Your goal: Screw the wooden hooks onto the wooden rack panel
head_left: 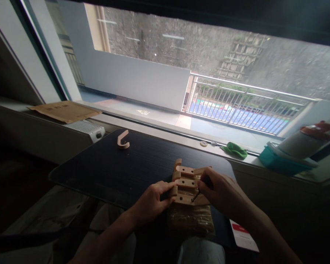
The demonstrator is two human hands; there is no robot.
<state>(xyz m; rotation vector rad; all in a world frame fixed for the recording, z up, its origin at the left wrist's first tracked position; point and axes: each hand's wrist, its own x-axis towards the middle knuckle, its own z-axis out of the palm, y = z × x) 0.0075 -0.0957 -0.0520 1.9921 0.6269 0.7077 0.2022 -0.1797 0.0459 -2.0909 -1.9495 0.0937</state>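
My left hand (155,200) pinches the upturned end of the nearest wooden hook (184,199), thumb on one side and fingers on the other. In my right hand (220,187) is a thin dark screwdriver (197,194), mostly hidden by the fingers. Its tip meets a hole in that same hook. Two more wooden hooks, a middle one (186,183) and a far one (187,170), lie alongside, each with dark round holes. All three rest on a clear plastic-wrapped package (192,220) near the table's front edge.
Another wooden hook (123,141) lies on the dark table (96,172), with a screw-like piece by it. Along the sill are a brown envelope (66,111), a tape roll (203,143), a green cloth (235,150) and a teal box (283,161). A red-and-white card (243,234) is at lower right.
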